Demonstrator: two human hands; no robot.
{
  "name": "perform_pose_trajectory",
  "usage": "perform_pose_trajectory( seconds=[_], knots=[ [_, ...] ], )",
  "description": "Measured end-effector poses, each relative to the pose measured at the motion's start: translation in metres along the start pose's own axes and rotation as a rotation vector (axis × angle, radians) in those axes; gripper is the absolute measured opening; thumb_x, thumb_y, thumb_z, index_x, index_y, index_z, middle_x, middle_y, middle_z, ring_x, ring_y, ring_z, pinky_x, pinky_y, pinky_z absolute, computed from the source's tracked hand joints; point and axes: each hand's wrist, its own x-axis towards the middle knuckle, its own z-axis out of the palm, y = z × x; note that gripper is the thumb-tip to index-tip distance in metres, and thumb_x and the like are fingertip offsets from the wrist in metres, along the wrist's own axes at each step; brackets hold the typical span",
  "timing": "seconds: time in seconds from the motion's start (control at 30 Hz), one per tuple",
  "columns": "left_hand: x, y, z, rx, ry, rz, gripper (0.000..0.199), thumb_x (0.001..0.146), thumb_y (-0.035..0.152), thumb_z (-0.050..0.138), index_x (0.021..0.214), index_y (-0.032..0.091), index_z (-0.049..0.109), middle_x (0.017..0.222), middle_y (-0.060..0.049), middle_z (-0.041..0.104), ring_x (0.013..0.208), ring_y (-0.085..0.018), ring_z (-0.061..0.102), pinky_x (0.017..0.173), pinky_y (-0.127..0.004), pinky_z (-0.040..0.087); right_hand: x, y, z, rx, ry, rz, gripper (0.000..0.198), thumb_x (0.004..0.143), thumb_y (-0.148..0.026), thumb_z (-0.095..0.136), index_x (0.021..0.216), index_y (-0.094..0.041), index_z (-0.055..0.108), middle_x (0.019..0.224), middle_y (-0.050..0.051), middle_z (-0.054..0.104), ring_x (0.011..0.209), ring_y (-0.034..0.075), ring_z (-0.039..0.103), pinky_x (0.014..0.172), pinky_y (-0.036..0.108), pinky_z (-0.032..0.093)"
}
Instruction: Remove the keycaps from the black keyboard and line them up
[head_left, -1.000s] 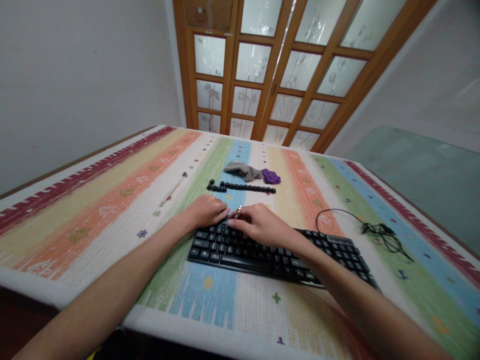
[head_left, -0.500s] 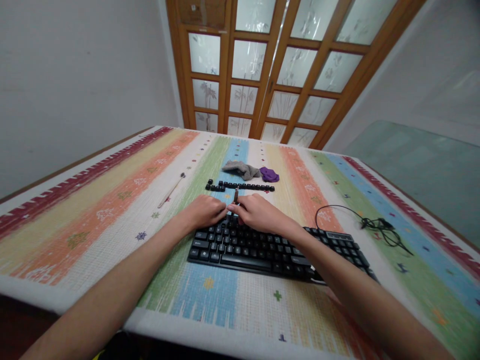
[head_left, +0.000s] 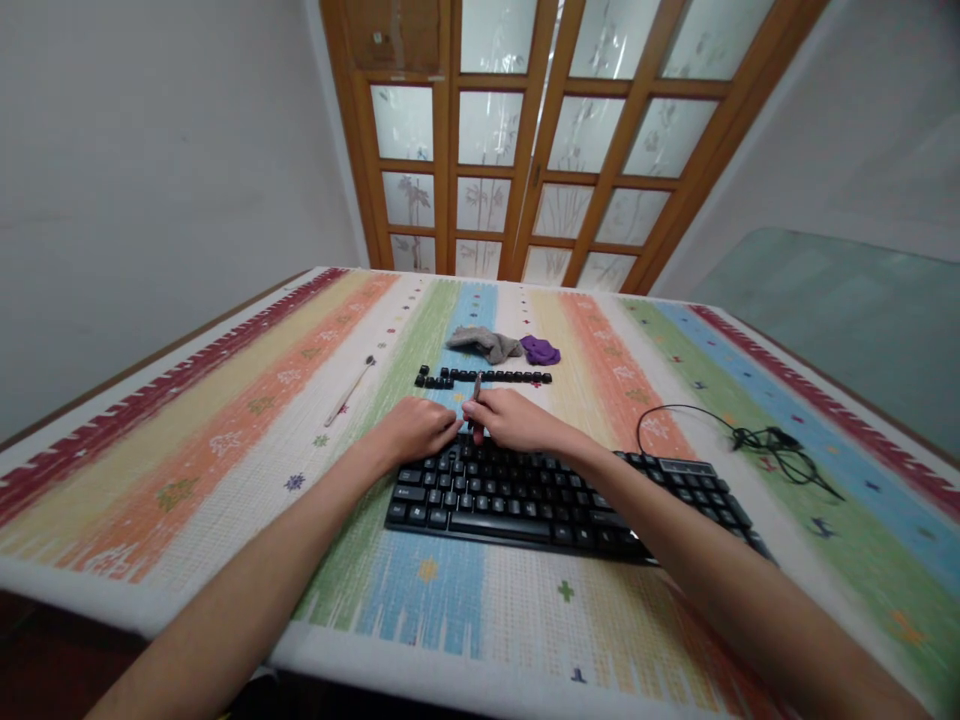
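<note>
Working over a black keyboard (head_left: 510,500) lying on the near half of a striped tablecloth (head_left: 225,530). Pinching a small, slim tool (head_left: 477,392) between the thumb and fingers of the right hand (head_left: 510,418), at the keyboard's far edge, toward its left end. Pointing the tool's visible end up and away, partly hiding the rest behind the fingers. Curling the left hand (head_left: 416,428) over the keyboard's far left corner, knuckles up, near the right fingertips; not being able to tell whether holding anything there. Having loose black keycaps (head_left: 520,377) just beyond the hands, lining up in a long row with a short cluster at its left end. Seeing a crumpled grey cloth (head_left: 487,345) and a purple cloth (head_left: 540,350) side by side beyond the row. Having a slim brush (head_left: 349,393) lying aslant to the left, and a black cable (head_left: 784,438) lying loosely bundled to the right. Facing wooden doors (head_left: 448,150) with frosted panes.
</note>
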Motion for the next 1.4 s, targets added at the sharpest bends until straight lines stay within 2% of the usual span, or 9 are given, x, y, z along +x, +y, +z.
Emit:
perform_pose_trajectory(
  seconds=[0.17,0.3,0.47,0.6,0.73,0.87,1.0,1.2,1.4],
  knots=[
    [0.000,-0.001,0.000,-0.021,-0.009,-0.001,0.039,0.098,0.030,0.043,0.071,0.015,0.067,0.070,-0.009,0.071,0.059,-0.018,0.064,0.055,-0.027,0.038,0.003,0.011,0.003,0.188,-0.052,0.063,0.029,0.102,-0.027,0.037,0.081,-0.016,0.053,0.068,0.001,0.065,0.046,0.009,0.049,0.053,0.023,0.040],
    [-0.001,-0.002,-0.002,-0.096,0.015,-0.008,0.037,0.096,0.029,0.046,0.068,0.015,0.064,0.065,-0.007,0.068,0.058,-0.017,0.061,0.057,-0.027,0.038,-0.003,0.015,0.002,0.320,-0.052,0.032,0.027,0.102,-0.029,0.035,0.086,-0.016,0.052,0.072,0.002,0.064,0.046,0.008,0.049,0.049,0.021,0.040],
    [0.000,0.005,-0.012,-0.403,0.118,-0.056,0.034,0.096,0.033,0.047,0.073,0.016,0.066,0.060,0.000,0.063,0.054,-0.012,0.054,0.056,-0.024,0.038,-0.017,0.020,-0.004,0.421,0.023,0.006,0.020,0.102,-0.027,0.036,0.094,-0.015,0.051,0.079,0.002,0.063,0.048,0.007,0.052,0.048,0.020,0.041],
    [0.002,0.015,-0.023,-0.642,0.185,-0.098,0.025,0.094,0.032,0.051,0.084,0.016,0.068,0.075,-0.002,0.067,0.064,-0.012,0.057,0.061,-0.023,0.044,-0.032,0.025,-0.007,0.490,0.078,-0.040,0.021,0.103,-0.029,0.034,0.100,-0.015,0.050,0.082,0.002,0.060,0.048,0.006,0.052,0.046,0.019,0.039],
    [0.002,0.021,-0.028,-0.850,0.105,-0.103,0.027,0.090,0.033,0.058,0.110,0.016,0.064,0.104,-0.008,0.069,0.079,-0.014,0.061,0.069,-0.027,0.052,-0.046,0.030,-0.005,0.569,0.130,-0.103,0.024,0.102,-0.035,0.036,0.104,-0.015,0.049,0.086,0.002,0.058,0.048,0.005,0.053,0.044,0.019,0.037],
    [0.002,0.028,-0.030,-0.964,0.004,-0.071,0.038,0.089,0.032,0.061,0.123,0.016,0.057,0.112,-0.010,0.068,0.085,-0.015,0.063,0.074,-0.029,0.053,-0.059,0.033,-0.001,0.619,0.161,-0.122,0.029,0.100,-0.040,0.040,0.110,-0.015,0.050,0.084,0.001,0.057,0.047,0.005,0.052,0.042,0.019,0.034],
    [0.003,0.036,-0.029,-1.010,-0.031,-0.070,0.039,0.090,0.032,0.063,0.125,0.018,0.056,0.110,-0.009,0.070,0.087,-0.016,0.064,0.071,-0.028,0.052,-0.073,0.034,0.004,0.654,0.164,-0.116,0.031,0.100,-0.042,0.041,0.112,-0.015,0.050,0.078,0.000,0.056,0.045,0.006,0.050,0.042,0.020,0.034],
    [0.001,0.045,-0.024,-1.058,-0.084,-0.093,0.044,0.086,0.034,0.069,0.125,0.019,0.057,0.106,-0.007,0.071,0.077,-0.014,0.061,0.072,-0.029,0.052,-0.091,0.037,0.009,0.690,0.188,-0.093,0.034,0.100,-0.045,0.041,0.113,-0.015,0.050,0.079,0.001,0.057,0.048,0.006,0.053,0.042,0.020,0.035],
    [0.001,0.051,-0.027,-1.106,-0.060,-0.150,0.037,0.083,0.036,0.071,0.116,0.020,0.064,0.099,-0.003,0.071,0.082,-0.016,0.062,0.074,-0.029,0.049,-0.102,0.038,0.014,0.777,0.239,-0.117,0.039,0.098,-0.050,0.046,0.114,-0.016,0.050,0.080,0.002,0.059,0.047,0.006,0.052,0.040,0.019,0.034]
  ],
)
